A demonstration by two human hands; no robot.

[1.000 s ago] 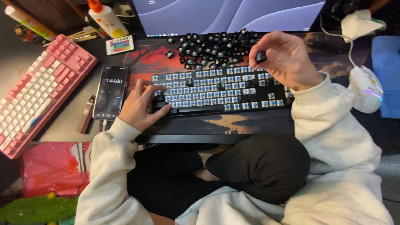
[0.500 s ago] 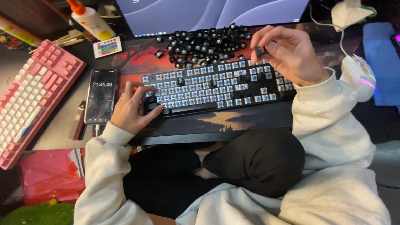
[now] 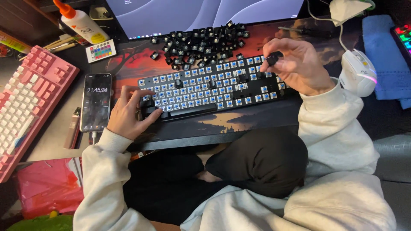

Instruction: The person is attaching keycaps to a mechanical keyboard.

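While our left hand (image 3: 128, 113) lies spread, palm down, on the keyboard (image 3: 205, 92) corner, our right hand (image 3: 297, 64) hovers raised. Its fingertips pinch a black keycap (image 3: 273, 57).

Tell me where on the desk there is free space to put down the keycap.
Bare mat lies in front of the keyboard, down to the desk edge, and a smaller patch left of the keycap pile, below the remote. Behind the keyboard the pile crowds it. The phone and left hand fill the left side, the mouse the right.
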